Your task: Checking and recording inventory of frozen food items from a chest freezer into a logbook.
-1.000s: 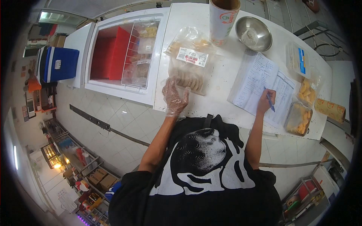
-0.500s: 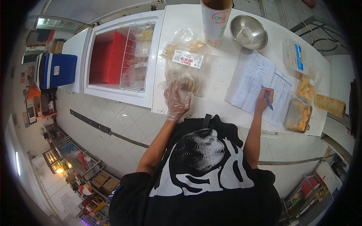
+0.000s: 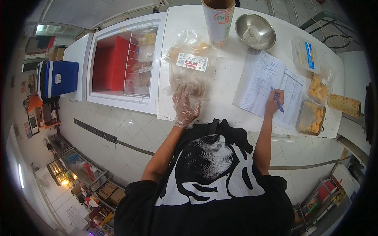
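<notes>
My left hand (image 3: 186, 106) wears a clear plastic glove. Its fingers lie apart on the near end of a clear plastic bag (image 3: 191, 78), with the thumb off to the right. The bag has a white label, and its contents are blurred by the plastic. My right hand (image 3: 274, 101) is bare and closed around a blue pen (image 3: 279, 104). The pen tip meets a page of the open notebook (image 3: 261, 80), which is covered in handwriting.
An open chest freezer (image 3: 152, 59) with a wire basket adjoins the white table (image 3: 224, 114) on the left. A paper cup stack (image 3: 217, 27) and steel bowl (image 3: 265, 28) stand at the back. Right are a clear lidded container (image 3: 302, 55), a box of yellow-orange pieces (image 3: 311, 118) and a paper roll (image 3: 343, 105).
The fingers of my left hand now lie flatter over the bag's near end, covering the round pieces that showed there. The pen stays at the page. The view has shifted slightly.
</notes>
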Available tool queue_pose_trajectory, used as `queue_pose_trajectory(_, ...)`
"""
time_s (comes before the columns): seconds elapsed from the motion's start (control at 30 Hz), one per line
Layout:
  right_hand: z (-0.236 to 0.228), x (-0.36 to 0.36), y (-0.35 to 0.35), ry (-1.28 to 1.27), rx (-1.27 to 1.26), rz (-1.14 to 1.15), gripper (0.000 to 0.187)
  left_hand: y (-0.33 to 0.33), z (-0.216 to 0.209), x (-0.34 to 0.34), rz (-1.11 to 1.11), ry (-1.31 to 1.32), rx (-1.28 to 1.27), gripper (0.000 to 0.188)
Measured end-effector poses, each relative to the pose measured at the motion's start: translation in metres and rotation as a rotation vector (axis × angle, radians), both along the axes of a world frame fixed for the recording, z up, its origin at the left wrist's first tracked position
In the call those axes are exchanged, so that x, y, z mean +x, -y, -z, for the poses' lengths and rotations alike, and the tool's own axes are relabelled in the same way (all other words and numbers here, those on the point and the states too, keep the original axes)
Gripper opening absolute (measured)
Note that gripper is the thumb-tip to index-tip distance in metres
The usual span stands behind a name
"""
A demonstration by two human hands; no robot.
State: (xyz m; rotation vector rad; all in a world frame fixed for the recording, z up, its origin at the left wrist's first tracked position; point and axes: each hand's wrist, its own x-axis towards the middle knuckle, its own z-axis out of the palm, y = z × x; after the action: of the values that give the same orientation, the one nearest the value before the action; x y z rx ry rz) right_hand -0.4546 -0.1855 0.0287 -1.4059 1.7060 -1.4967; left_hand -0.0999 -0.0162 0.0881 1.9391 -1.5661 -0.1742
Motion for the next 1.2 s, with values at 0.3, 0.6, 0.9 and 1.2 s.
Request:
queue_pose_trajectory(0.3, 0.003, -0.004, -0.002, -0.076, 0.014, -0.025, 0.007, 0.001, -0.002, -0.007, 0.064, -0.001, 0.073, 0.072)
queue_pose_trajectory(0.6, 0.006, -0.006, -0.002, -0.167, -0.092, 0.011, 0.006, 0.018, -0.005, -0.026, 0.172, 0.060, 0.099, 0.068)
queue_pose_trajectory(0.9, -0.002, 0.002, 0.000, 0.007, -0.067, 0.066, 0.008, 0.056, -0.021, -0.067, 0.262, 0.111, 0.118, 0.069)
queue_pose_trajectory(1.2, 0.000, -0.001, 0.000, -0.056, -0.012, 0.089, 0.012, 0.129, -0.001, -0.169, 0.744, 0.107, 0.186, 0.068)
